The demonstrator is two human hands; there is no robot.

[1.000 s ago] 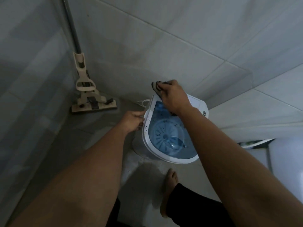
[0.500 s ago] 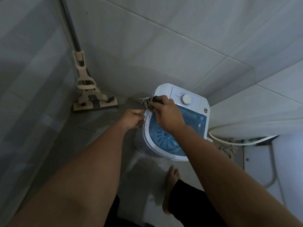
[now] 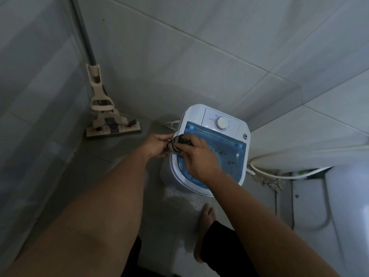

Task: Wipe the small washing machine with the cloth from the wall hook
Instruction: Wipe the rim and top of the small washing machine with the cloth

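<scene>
At the left rim of the small washing machine (image 3: 211, 144), on the tiled floor near the wall: dark cloth (image 3: 178, 144) bunched on the rim. Right hand (image 3: 196, 156) pinches it from above; left hand (image 3: 157, 145) grips its left edge. Flat mop (image 3: 108, 120) stands in corner.

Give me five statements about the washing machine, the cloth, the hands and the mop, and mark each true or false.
1. Both hands hold the dark patterned cloth at the left rim of the small white washing machine with the blue lid. True.
2. The white round dial sits on the machine's far panel. True.
3. The beige flat mop lies on top of the machine. False: it stands on the floor, left of the machine.
4. The left hand rests on the dial. False: its grip is on the cloth.
5. The right hand is over the blue lid. True.
</scene>
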